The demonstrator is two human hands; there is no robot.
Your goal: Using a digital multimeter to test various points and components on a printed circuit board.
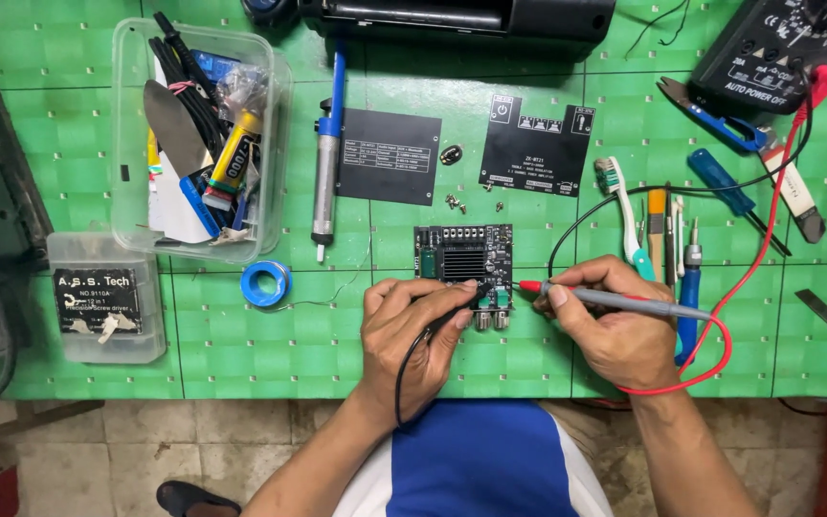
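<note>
Circuit board lies near the bench's front edge, just beyond both hands. Left hand pinches a black probe against it; right hand grips a red probe beside its right edge.

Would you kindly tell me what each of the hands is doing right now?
Left hand: closed on the black probe, tip at the circuit board.
Right hand: closed on the red probe.

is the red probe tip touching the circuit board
No, the red probe in the right hand has its tip just right of the circuit board, with green mat between.
</note>
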